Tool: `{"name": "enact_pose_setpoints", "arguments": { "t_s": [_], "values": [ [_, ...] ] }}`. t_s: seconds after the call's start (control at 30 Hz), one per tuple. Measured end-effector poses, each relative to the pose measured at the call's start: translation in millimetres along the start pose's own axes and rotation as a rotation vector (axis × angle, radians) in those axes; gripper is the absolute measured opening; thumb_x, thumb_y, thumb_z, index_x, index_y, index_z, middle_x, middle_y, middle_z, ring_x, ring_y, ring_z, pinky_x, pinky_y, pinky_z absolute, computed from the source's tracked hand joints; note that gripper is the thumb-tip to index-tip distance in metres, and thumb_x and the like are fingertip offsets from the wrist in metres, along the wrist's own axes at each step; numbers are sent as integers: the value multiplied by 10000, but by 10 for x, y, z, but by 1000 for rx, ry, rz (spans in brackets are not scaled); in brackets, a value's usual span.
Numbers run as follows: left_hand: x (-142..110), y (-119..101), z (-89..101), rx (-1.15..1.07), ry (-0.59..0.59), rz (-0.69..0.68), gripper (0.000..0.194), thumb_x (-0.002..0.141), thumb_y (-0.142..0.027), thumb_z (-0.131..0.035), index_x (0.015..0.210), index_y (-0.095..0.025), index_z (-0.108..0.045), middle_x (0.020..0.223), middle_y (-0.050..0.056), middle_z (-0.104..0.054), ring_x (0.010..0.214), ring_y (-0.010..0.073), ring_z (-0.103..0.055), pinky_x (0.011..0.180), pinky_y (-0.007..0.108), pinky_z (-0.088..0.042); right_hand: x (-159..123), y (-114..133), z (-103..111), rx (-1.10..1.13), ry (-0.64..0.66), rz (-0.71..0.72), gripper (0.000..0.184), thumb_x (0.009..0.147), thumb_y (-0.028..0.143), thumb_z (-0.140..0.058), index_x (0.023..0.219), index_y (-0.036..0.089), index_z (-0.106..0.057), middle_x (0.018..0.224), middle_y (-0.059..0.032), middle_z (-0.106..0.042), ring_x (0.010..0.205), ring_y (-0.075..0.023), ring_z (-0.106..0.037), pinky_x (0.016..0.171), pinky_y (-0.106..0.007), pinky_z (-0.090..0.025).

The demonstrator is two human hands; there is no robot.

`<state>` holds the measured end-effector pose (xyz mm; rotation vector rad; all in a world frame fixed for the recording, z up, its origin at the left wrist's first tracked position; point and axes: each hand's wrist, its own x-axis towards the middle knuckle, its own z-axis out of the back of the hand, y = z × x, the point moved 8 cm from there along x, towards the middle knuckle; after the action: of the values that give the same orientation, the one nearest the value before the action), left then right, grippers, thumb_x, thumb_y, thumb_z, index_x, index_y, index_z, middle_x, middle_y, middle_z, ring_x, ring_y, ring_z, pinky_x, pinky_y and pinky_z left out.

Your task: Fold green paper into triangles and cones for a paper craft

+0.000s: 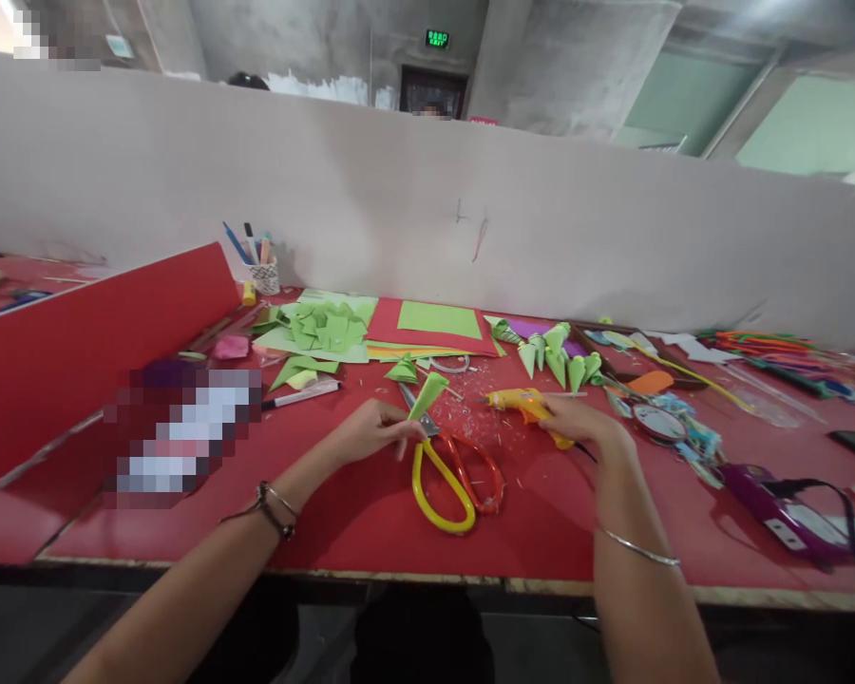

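Pinched between thumb and fingertips, a green paper roll (429, 393) stood tilted in the left hand (374, 427), above the scissors (442, 465). The right hand (566, 418) was closed around the yellow glue gun (523, 403), its nozzle pointing left. Green paper cones (557, 356) lay on the red table (534, 522), beyond the glue gun, near the white partition (370, 199).

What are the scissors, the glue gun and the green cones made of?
Scissors: gray metal blades, with a dull shine; glossy handles, maybe plastic-coated. Glue gun: probably hard plastic, smooth and evenly coloured. Cones: matte paper, it seems; they're rolled, with thin edges.
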<state>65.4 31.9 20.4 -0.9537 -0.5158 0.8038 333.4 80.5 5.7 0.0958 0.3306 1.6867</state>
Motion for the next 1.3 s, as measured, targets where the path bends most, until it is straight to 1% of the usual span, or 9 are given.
{"name": "enact_pose_setpoints", "arguments": {
  "t_s": [0.17,0.4,0.57,0.67,0.73,0.83,0.9,1.07,1.3],
  "values": [
    [-98,-172,-122,-199,-30,-36,412,825,-417,-413,590,-120,-578,534,11,-578,526,98,-535,585,207,-422,61,-2,29,50,-101,-19,132,763,243,-439,819,154,-518,784,-58,-604,694,-167,-556,585,-234,-394],
    [-139,-207,-127,-387,-70,-28,229,844,-390,-363,825,-167,-415,637,-6,-585,514,108,-551,558,254,-432,-1,186,11,190,-115,30,193,792,292,-414,904,160,-499,795,-53,-595,684,-171,-560,611,-263,-418],
    [-149,-205,7,-383,-212,-34,144,831,-281,-312,742,-182,-369,633,-36,-457,541,87,-497,627,263,-414,23,227,155,223,-213,-21,316,816,290,-374,1077,135,-461,884,-93,-603,774,-204,-578,693,-307,-428],
    [-210,-183,99,-277,-311,-10,147,812,-289,-332,700,-193,-339,588,-56,-374,519,80,-397,581,238,-373,22,338,360,216,-406,-36,334,800,301,-399,1070,119,-472,945,-120,-586,866,-233,-558,759,-336,-409],
    [-263,-167,158,-146,-366,20,190,785,-347,-407,693,-192,-345,573,-64,-334,514,82,-339,521,219,-325,4,485,443,281,-499,-22,325,776,361,-446,1002,133,-502,867,-97,-589,802,-232,-556,716,-339,-416],
    [-345,-145,266,89,-434,82,276,762,-443,-463,727,-171,-435,561,-63,-320,504,85,-316,481,211,-263,-61,801,495,478,-632,82,367,750,474,-474,919,151,-520,775,-52,-568,691,-193,-532,654,-331,-424],
    [-397,-124,350,257,-456,134,344,786,-493,-415,735,-163,-493,543,-50,-373,500,99,-359,476,215,-243,-117,980,473,549,-721,97,423,739,496,-489,991,156,-497,816,-50,-560,705,-184,-527,658,-329,-426],
    [-478,-21,526,695,-416,295,436,798,-552,-366,738,-169,-564,616,36,-574,577,178,-534,477,234,-229,-215,1299,308,612,-800,115,410,696,492,-561,943,172,-491,783,-42,-556,692,-180,-523,632,-316,-428],
    [-419,81,507,815,-309,304,463,836,-531,-314,760,-154,-572,739,81,-617,702,222,-592,510,249,-311,-274,1363,195,621,-801,194,446,673,450,-605,988,169,-462,842,-48,-576,739,-179,-540,661,-304,-443]
  ]
}}
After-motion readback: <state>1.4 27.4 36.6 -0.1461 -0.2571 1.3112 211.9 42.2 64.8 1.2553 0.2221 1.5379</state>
